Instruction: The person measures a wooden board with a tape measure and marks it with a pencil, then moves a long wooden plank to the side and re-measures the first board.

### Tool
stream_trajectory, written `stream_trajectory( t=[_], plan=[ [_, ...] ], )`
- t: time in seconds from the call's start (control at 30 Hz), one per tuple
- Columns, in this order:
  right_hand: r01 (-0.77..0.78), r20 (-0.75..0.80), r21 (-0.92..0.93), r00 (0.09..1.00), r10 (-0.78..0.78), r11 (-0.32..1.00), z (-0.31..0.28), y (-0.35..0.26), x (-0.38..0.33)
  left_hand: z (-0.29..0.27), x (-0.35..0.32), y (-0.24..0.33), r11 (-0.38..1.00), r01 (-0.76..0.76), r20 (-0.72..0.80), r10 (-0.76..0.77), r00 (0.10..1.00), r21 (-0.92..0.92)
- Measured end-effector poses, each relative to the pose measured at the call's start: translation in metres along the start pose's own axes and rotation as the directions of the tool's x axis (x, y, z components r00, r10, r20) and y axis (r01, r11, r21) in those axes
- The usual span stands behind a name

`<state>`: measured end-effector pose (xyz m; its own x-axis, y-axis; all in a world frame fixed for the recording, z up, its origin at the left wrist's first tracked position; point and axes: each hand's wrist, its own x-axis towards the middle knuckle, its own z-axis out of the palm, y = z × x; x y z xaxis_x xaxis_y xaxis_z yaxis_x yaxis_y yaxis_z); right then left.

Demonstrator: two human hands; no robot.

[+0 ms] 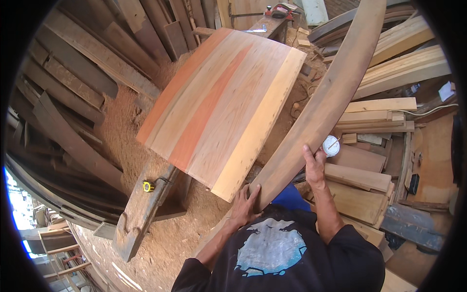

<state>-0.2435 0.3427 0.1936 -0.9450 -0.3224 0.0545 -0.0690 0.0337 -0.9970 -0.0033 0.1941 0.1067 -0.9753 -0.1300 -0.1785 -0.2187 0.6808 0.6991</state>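
A long dark wooden plank (318, 114) slants from in front of my body up past the top edge of the view. My left hand (244, 207) grips its near end, with fingers lying over the left edge. On the right edge, my right hand (315, 163) holds the plank, thumb on top and the other fingers partly hidden. Left of the plank, a wide panel of glued boards (219, 107) in orange, pale and yellow strips lies on a wooden support. Just beyond my right hand stands a small white tub (331, 145) with a stick in it.
A yellow tape measure (148, 185) sits on the rough bench beam (141, 209). Dark boards (92, 53) lean at the left, and cut lumber (360, 175) is stacked at the right. A red power tool (281, 11) rests at the far end; sawdust (121, 126) covers the floor.
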Motion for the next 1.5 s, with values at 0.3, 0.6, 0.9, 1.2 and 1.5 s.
stream_trajectory(
  t=[0.3,0.6,0.9,1.2,1.5],
  plan=[
    [0.097,-0.138,0.089,0.987,-0.084,0.991,-0.044,-0.051,0.011,-0.002,0.035,0.053,0.993,-0.111,-0.135,0.115,0.984,0.035],
    [0.246,-0.262,0.341,0.952,-0.160,0.907,-0.107,-0.093,0.013,0.020,0.068,0.117,0.958,-0.283,-0.414,0.278,0.867,0.049],
    [0.257,-0.042,0.557,0.958,-0.283,0.790,-0.140,-0.067,0.015,0.033,0.113,0.104,0.944,-0.260,-0.348,0.178,0.921,-0.205],
    [0.440,-0.284,0.504,0.897,-0.339,0.743,-0.164,-0.107,0.020,0.018,0.124,0.145,0.766,-0.304,-0.285,0.164,0.944,-0.567],
    [0.603,-0.601,0.121,0.677,-0.425,0.788,-0.178,-0.186,-0.001,0.019,0.166,0.196,0.672,-0.356,-0.123,0.369,0.921,-0.649]
  ],
)
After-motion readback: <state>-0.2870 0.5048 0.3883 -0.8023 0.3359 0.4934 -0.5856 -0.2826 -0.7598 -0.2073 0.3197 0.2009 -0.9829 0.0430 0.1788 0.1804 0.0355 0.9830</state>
